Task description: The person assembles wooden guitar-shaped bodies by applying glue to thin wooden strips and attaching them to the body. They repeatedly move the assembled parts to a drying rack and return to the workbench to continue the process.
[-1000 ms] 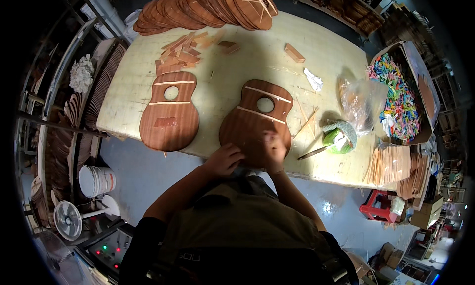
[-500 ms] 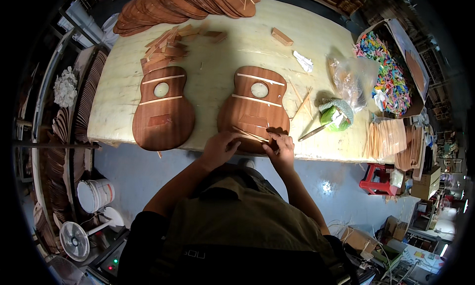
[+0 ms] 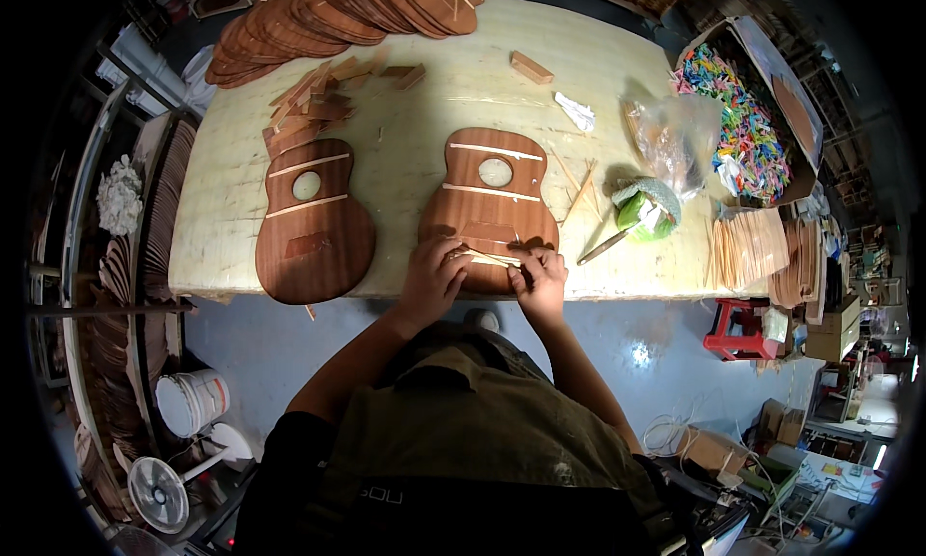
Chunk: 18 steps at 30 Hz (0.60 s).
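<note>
A small brown guitar-shaped soundboard (image 3: 482, 214) with a round sound hole and pale cross strips lies at the table's near edge. Over its lower end, thin wooden strips (image 3: 494, 260) stretch between my two hands. My left hand (image 3: 432, 278) pinches their left end, fingers closed. At the other end my right hand (image 3: 540, 278) has its thumb and fingers closed on the strips. Just above them a darker flat wood piece (image 3: 490, 232) sits on the board. A second, similar soundboard (image 3: 313, 223) lies to the left, untouched.
Wood offcuts (image 3: 313, 108) and a fanned stack of soundboards (image 3: 299, 26) sit toward the back left. On the right are loose strips (image 3: 582, 194), a brush (image 3: 603, 247) by a green-lined container (image 3: 648, 214), a plastic bag (image 3: 675, 136) and a box of colourful clips (image 3: 738, 122).
My left hand has moved slightly up the board, and the strips between my hands have shifted. The whole view has turned a little.
</note>
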Each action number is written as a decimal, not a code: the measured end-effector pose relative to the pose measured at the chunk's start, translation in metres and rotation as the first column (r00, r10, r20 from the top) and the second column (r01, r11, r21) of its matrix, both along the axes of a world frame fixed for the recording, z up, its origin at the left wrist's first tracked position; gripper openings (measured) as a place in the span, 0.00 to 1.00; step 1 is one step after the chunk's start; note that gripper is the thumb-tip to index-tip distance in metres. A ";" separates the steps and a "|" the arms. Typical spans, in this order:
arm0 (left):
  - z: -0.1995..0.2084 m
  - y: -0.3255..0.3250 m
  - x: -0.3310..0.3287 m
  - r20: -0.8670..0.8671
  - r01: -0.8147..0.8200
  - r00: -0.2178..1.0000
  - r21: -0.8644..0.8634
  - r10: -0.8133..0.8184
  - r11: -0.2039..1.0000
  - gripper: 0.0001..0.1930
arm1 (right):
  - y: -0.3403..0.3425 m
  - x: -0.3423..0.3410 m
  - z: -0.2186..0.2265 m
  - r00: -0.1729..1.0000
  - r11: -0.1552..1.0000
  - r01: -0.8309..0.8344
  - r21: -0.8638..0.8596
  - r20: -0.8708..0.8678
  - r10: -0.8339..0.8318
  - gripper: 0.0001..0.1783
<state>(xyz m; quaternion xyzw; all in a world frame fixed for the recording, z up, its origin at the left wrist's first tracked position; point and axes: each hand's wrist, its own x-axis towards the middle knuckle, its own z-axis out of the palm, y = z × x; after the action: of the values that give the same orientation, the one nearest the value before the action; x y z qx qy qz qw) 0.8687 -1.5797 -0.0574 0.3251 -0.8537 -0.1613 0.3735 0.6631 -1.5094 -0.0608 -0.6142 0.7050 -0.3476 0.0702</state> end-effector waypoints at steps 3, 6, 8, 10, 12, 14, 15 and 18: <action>0.002 -0.005 -0.001 0.048 0.050 0.998 0.010 -0.050 0.999 0.12 | 0.004 -0.004 -0.011 0.993 0.995 -0.099 -0.032 -0.063 0.097 0.16; -0.009 -0.006 -0.002 0.038 0.124 0.991 0.011 -0.125 0.992 0.13 | 0.005 -0.003 -0.010 0.997 0.997 -0.077 -0.005 0.007 0.077 0.17; -0.012 -0.005 -0.001 0.048 0.136 0.989 0.038 -0.137 0.990 0.13 | 0.005 -0.001 -0.004 0.998 0.999 -0.047 0.011 0.039 0.047 0.19; -0.013 -0.005 -0.001 0.046 0.122 0.991 0.061 -0.125 0.991 0.13 | 0.003 0.002 0.003 0.997 0.999 -0.015 0.030 0.071 0.013 0.21; -0.007 -0.006 -0.004 0.033 0.085 0.996 0.080 -0.088 0.993 0.13 | 0.003 0.002 0.003 0.999 0.999 0.008 0.041 0.045 -0.010 0.21; -0.007 -0.010 -0.005 0.054 0.111 0.992 0.074 -0.115 0.991 0.15 | 0.004 0.000 0.000 0.999 0.998 0.014 0.055 0.028 -0.016 0.21; -0.006 -0.011 -0.006 0.065 0.123 0.990 0.071 -0.127 0.990 0.16 | 0.005 -0.002 -0.004 1.000 0.998 0.010 0.063 0.025 -0.011 0.20; -0.010 -0.015 -0.009 0.084 0.217 0.972 0.052 -0.221 0.975 0.15 | 0.007 -0.009 -0.017 1.000 0.997 -0.013 0.073 0.002 0.013 0.18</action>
<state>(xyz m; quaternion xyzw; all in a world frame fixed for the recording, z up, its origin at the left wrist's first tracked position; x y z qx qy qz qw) 0.8601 -1.5947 -0.0672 0.2435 -0.8965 -0.2051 0.3081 0.6536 -1.5028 -0.0778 -0.6157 0.7132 -0.3213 0.0954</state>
